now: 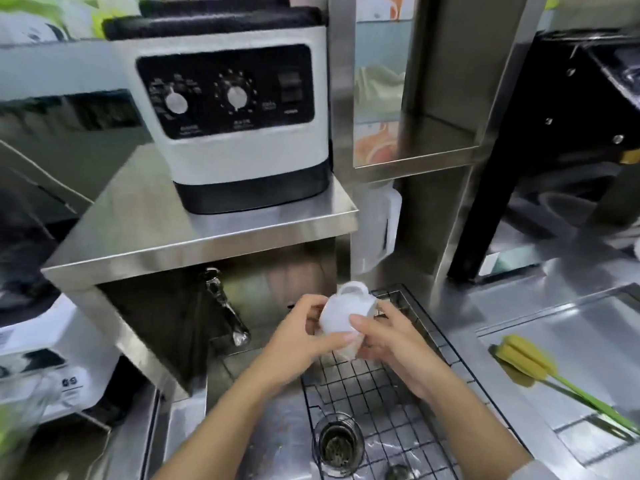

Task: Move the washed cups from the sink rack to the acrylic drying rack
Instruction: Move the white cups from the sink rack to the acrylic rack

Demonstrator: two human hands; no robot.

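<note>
A small white handled ceramic cup [346, 315] is grasped in the grip of both the left hand [304, 336] and the right hand [388, 336], lifted above the black wire sink rack [374, 386]; the acrylic drying rack is not visible, so the transfer is judged unfinished.

Both hands hold a white cup [346, 311] tipped on its side, handle up; left hand [304, 336] fingers [313, 303] and right hand [388, 341] fingers [358, 322] grip it above the wire sink rack [381, 393].
</note>
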